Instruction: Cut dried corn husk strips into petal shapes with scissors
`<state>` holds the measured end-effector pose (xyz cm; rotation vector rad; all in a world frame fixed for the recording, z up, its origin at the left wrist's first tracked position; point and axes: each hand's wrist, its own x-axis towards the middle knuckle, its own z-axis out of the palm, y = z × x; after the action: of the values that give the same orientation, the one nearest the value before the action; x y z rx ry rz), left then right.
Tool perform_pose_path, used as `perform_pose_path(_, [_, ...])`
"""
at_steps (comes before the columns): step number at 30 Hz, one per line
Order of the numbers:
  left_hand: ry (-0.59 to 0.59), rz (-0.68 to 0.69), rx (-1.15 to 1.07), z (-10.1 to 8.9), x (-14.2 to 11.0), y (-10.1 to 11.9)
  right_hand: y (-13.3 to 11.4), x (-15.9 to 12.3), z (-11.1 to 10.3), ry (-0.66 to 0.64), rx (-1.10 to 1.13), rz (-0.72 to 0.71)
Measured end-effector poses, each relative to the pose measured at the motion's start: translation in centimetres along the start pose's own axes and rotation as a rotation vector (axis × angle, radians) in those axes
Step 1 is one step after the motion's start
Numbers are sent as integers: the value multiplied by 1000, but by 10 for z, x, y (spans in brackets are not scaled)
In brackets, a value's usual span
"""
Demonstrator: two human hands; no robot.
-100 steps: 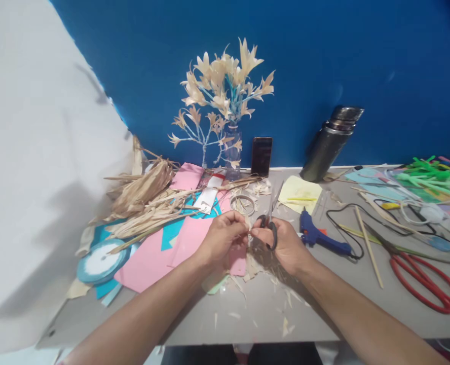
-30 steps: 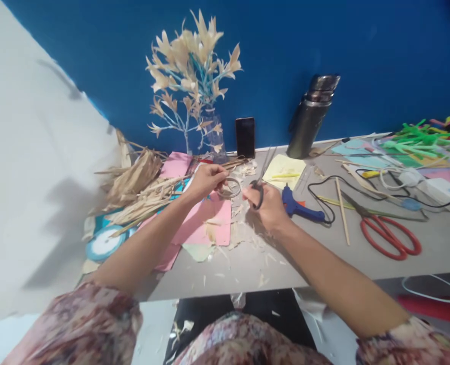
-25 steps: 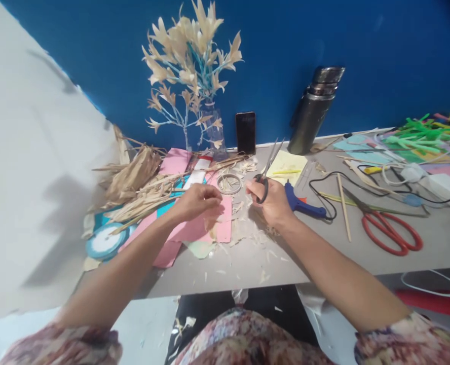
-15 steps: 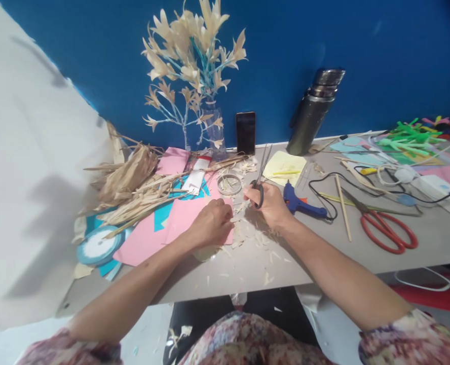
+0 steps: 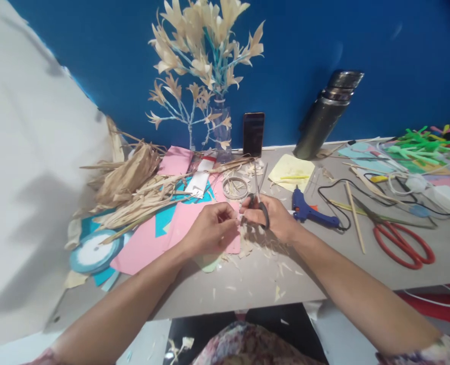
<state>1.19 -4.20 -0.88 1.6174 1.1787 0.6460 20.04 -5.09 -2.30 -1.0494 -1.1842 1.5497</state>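
Black-handled scissors (image 5: 263, 215) rest in my right hand (image 5: 274, 215), with the slim blades pointing away from me and slightly parted. My left hand (image 5: 213, 228) is pinched closed over the pink paper (image 5: 187, 223). Its fingertips meet those of my right hand, and a tiny pale bit seems to sit between them, too small to name. Just beyond the hands lies a roll of tape (image 5: 235, 187). Pale husk-like scraps (image 5: 263, 246) are scattered below the right hand.
Dried husks (image 5: 128, 177) and a blue ribbon spool (image 5: 96, 252) lie left. Pale flowers (image 5: 202, 45) stand in a clear bottle (image 5: 222, 132) behind, beside a phone (image 5: 253, 134). A dark flask (image 5: 326, 119), blue glue gun (image 5: 312, 213) and red-handled scissors (image 5: 403, 246) are right.
My left hand left my right, reached out near the tape roll, drew back over the pink paper, and now meets the right fingertips again. My right hand keeps the scissors throughout.
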Motion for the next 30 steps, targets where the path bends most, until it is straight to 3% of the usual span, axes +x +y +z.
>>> perform_pose_path(6, [-146, -114, -209, 1, -4, 1, 4, -3, 5, 12, -38, 17])
perform_pose_path(12, [-141, -74, -442, -1, -1, -5, 4, 1, 6, 153, 12, -17])
perform_pose_path(18, [-209, -126, -662, 1, 0, -6, 1, 0, 7, 8, 245, 59])
perform_pose_path(24, [-126, -174, -796, -1, 2, -3, -1, 2, 2, -22, 455, 102])
perform_pose_path(27, [-84, -187, -835, -3, 2, -2, -2, 3, 0, -39, 460, 102])
perform_pose_path(30, [-127, -190, -840, -2, 1, -3, 0, 2, 2, -30, 388, 83])
